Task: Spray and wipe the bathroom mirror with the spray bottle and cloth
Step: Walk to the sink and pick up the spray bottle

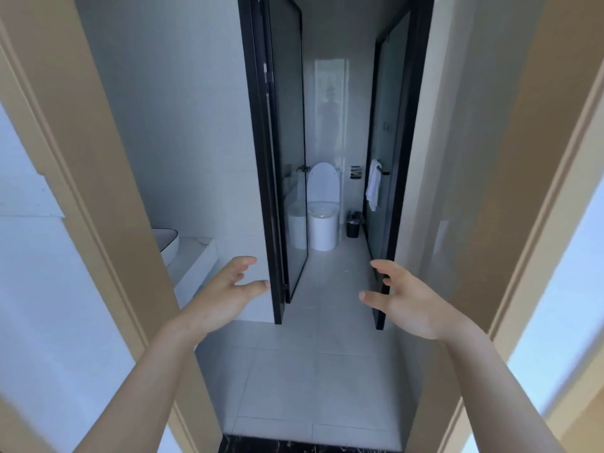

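I stand in a tan-framed doorway looking into a white bathroom. My left hand point(225, 292) and my right hand point(400, 297) are both held out in front of me at waist height, fingers spread, holding nothing. No spray bottle, cloth or mirror shows in this view. A white countertop point(192, 259) with the edge of a round basin point(168, 245) sits at the left, just beyond my left hand.
Two black-framed glass doors point(284, 158) stand ajar ahead, leading to a white toilet point(323, 207). A white towel point(374, 184) hangs on the right door's bar. A small black bin point(353, 225) stands by the toilet. Grey floor tiles point(313, 371) stretch ahead.
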### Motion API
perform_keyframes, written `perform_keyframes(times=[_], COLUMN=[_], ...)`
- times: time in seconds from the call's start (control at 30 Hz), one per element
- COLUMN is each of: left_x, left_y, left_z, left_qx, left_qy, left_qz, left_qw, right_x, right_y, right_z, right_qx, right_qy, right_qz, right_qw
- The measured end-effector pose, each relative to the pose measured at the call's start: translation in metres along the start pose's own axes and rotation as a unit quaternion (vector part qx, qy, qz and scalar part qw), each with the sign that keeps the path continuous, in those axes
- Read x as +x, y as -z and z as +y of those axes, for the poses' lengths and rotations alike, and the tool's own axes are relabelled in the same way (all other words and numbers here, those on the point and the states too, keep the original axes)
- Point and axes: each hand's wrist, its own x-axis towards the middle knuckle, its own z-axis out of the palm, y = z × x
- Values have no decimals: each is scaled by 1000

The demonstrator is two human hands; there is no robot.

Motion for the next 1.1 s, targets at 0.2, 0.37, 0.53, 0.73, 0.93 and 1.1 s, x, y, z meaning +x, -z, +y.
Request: perform_keyframes(times=[0.2,0.37,0.53,0.73,0.93,1.1], left_x=[75,159,266,359,431,474], left_y=[-21,-23,-17,-30,-48,-52], left_z=[-20,-25,3,12,-11,-11], left_qx=[-27,-16,-4,-16,-21,-23], left_qy=[33,40,8,-6,45,88], left_qz=[-2,-41,-52,-74,-60,-9], left_qw=[999,998,999,997,997,996], right_x=[84,152,235,311,403,491], right_y=[-7,10,61,69,73,87], right_z=[31,25,9,21,57,74], right_qx=[-27,-3,15,-22,-62,-76], right_qy=[-42,-43,-39,-53,-86,-47], right_qz=[-69,-135,-9,-1,-57,-98], right_qw=[996,990,999,998,993,991])
